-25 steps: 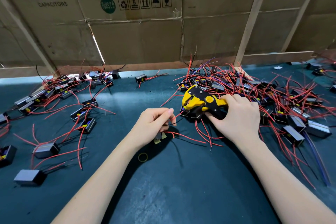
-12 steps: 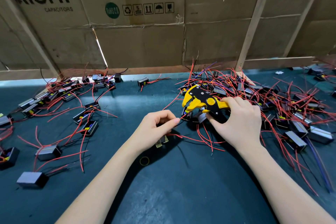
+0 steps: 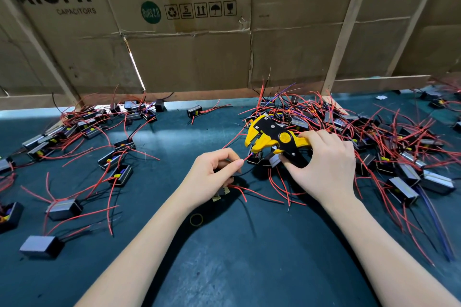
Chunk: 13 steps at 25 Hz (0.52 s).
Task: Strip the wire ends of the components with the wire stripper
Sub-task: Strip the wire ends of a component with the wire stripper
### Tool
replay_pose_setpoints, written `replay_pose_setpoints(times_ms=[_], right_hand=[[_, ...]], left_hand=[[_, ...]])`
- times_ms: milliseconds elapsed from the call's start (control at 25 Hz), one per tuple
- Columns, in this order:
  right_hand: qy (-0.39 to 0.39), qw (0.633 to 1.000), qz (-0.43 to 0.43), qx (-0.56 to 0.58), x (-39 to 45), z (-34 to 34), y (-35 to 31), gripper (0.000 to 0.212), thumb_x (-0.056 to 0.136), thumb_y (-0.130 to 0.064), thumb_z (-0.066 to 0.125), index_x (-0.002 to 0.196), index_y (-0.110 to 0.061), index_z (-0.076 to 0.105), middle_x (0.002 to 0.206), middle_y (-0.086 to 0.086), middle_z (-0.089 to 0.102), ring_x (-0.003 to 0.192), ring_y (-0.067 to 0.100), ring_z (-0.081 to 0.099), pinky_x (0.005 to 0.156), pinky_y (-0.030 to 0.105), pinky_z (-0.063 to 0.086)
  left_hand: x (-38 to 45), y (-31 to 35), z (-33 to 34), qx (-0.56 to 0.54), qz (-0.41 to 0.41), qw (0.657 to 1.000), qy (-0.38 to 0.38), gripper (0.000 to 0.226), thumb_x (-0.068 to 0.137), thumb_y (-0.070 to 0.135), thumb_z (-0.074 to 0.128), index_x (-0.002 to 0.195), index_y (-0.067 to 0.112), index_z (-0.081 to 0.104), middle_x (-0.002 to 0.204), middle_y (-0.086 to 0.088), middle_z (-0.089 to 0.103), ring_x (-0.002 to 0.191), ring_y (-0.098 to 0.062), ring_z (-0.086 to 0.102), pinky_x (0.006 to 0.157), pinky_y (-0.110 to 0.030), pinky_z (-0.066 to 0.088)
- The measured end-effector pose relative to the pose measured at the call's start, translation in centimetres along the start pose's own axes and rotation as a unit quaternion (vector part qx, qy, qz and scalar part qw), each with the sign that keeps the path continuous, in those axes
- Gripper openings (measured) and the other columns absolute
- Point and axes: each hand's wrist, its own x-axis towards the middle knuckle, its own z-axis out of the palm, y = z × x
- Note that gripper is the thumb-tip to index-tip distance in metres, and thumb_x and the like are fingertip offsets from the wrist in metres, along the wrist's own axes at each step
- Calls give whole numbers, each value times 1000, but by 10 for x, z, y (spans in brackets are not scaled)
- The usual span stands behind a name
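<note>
Right hand [image 3: 321, 169] grips the handles of the yellow and black wire stripper [image 3: 270, 138], fingers curled over the upper handle, thumb on the lower one. The stripper is raised off the mat, nose pointing left, in front of the big pile. Its mouth is parted; nothing sits inside it.

Left hand [image 3: 214, 177] has its fingers curled. Thumb and forefinger pinch a red wire [image 3: 247, 158] close to its end. The wire tip points up and right toward the stripper nose, just short of it and not touching. Under the same palm a small component [image 3: 220, 193] with yellow tape tabs is partly hidden; I cannot tell whether the lower fingers hold it or it rests on the mat. More red wires trail right from it across the mat.

The dark green mat [image 3: 237, 269] covers the bench. On the right lies a dense pile of components [image 3: 374, 137] with tangled red leads. On the left, spread-out components [image 3: 107, 142] lie apart from each other, leads splayed. A small yellow ring [image 3: 196, 219] lies on the mat between the forearms. Behind stands a cardboard wall [image 3: 189, 57] printed "AiSHi CAPACITORS".
</note>
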Motion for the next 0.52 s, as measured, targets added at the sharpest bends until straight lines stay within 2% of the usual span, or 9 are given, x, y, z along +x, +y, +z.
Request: replay_pose_setpoints(times_ms=[160, 360, 520], right_hand=[[-12, 1000, -3, 1, 0, -1, -4, 53, 69, -59, 64, 96, -14, 68, 88, 2, 65, 85, 31, 60, 75, 38, 34], [-41, 998, 25, 32, 1, -3, -8, 43, 67, -57, 77, 81, -18, 69, 76, 1, 68, 73, 31, 64, 65, 35, 40], [-41, 998, 41, -3, 1, -4, -11, 37, 67, -51, 81, 70, -17, 66, 66, 4, 65, 68, 34, 64, 56, 30, 34]], left_hand=[[0, 0, 1, -6, -3, 1000, 4, 23, 98, 18, 58, 76, 12, 59, 57, 9, 49, 50, -8, 38, 50, -11, 39], [1, 0, 2, 2, -4, 1000, 0, 24, 98, 20, 58, 74, 14, 58, 56, 5, 47, 50, -11, 36, 49, -14, 39], [1, -2, 0, 7, -2, 1000, -2, 24, 98, 20, 59, 75, 12, 58, 53, 9, 45, 49, -13, 34, 49, -15, 37]])
